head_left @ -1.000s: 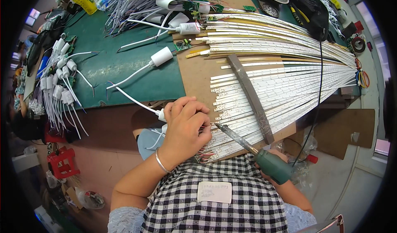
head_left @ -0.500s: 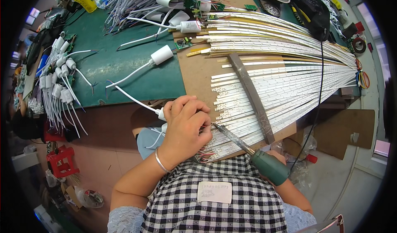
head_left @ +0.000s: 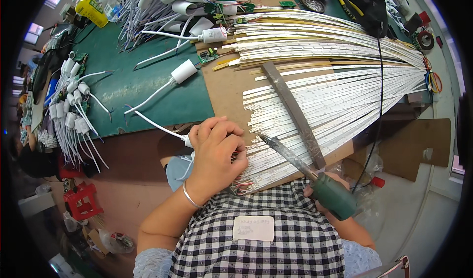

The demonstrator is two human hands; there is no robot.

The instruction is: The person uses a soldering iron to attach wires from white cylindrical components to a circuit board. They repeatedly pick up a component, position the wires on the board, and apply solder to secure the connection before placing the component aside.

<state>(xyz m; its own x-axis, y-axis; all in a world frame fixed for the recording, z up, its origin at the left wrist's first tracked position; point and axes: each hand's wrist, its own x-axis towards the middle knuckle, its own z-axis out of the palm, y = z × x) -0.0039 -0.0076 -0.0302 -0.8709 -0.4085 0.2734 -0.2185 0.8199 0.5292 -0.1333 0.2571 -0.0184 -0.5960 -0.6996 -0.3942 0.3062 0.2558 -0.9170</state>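
Note:
My left hand (head_left: 217,152) is curled over the near left corner of a brown board (head_left: 227,93), fingertips bent inward; what they pinch is hidden beneath them. A white plastic end cap (head_left: 187,139) on a white cable pokes out beside those fingers. Close by are the bare ends of many narrow white LED strips (head_left: 281,125), fanned across the board, with thin red and white wires (head_left: 242,185) below the hand. My right hand (head_left: 340,182) grips a soldering iron (head_left: 334,194) by its green handle. The iron's tip is above the strip ends, apart from my left fingers.
A dark flat bar (head_left: 294,115) lies across the strips. Beyond are more strips (head_left: 295,36), white caps with cables (head_left: 183,72) and small green circuit boards (head_left: 208,55). A black cord (head_left: 381,95) crosses the right side. A red stool (head_left: 83,201) stands on the floor.
The soldering iron's tip has moved up and away from my left fingers, its handle shifting slightly right. My left hand keeps its curled pose; the whole view has shifted a little.

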